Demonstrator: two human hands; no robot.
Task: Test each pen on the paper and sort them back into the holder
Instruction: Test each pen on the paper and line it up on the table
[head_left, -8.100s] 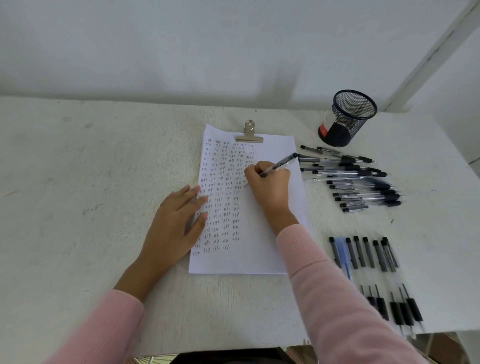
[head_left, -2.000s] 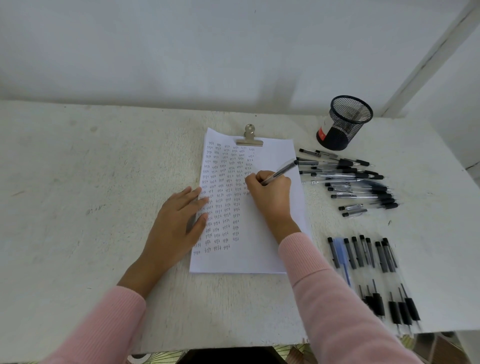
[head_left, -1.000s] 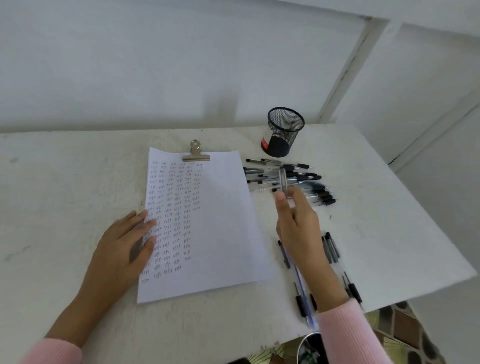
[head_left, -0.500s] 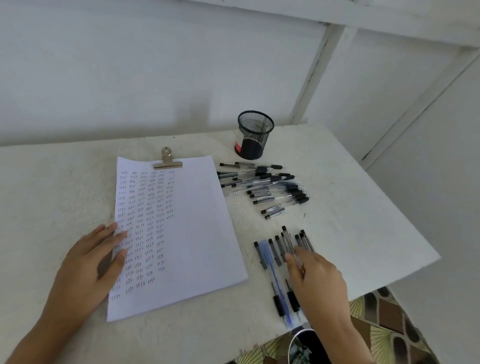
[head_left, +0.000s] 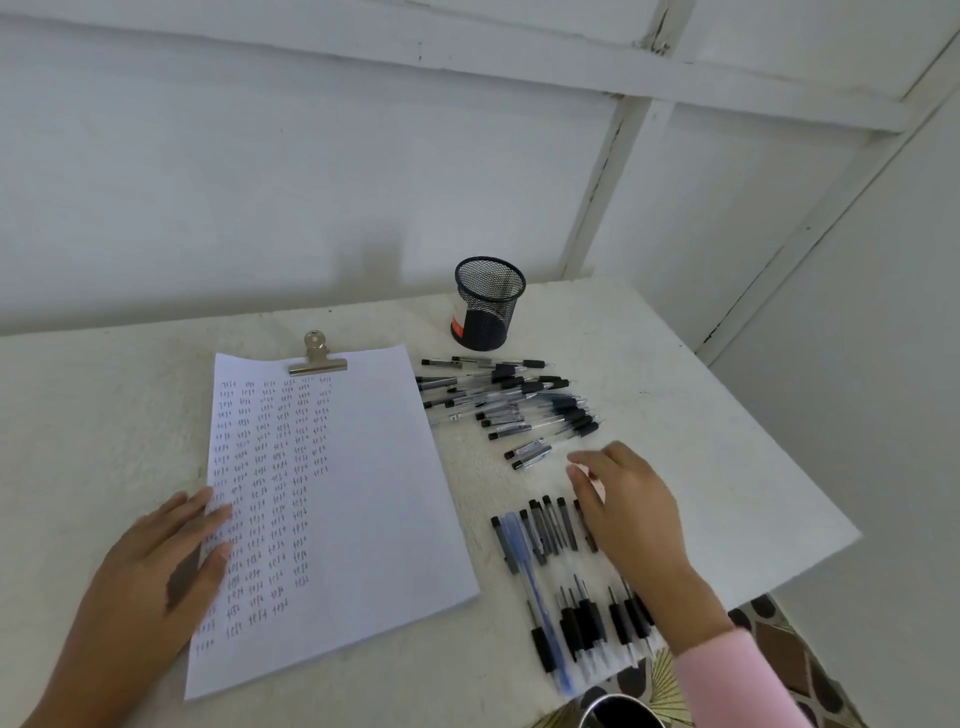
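Observation:
A white sheet of paper (head_left: 363, 493) covered in rows of small pen marks lies on the table under a metal clip (head_left: 317, 358). My left hand (head_left: 161, 566) rests flat on the sheet's left edge. A black mesh holder (head_left: 485, 304) stands behind a loose pile of pens (head_left: 506, 402). Nearer me lies a neat row of pens (head_left: 561, 577), one of them blue. My right hand (head_left: 626, 509) hovers over the right end of that row, fingers relaxed and pointing toward the pile, holding nothing.
The white table (head_left: 675, 405) ends close to the right of the pens and at its near edge below the row. A white wall rises behind the holder. A dark round object (head_left: 621, 714) sits below the table's near edge.
My right hand stopped writing, carried the pen to the near row, let it go there, and now lifts toward the loose pile. The view has swung right. My left hand stays on the paper.

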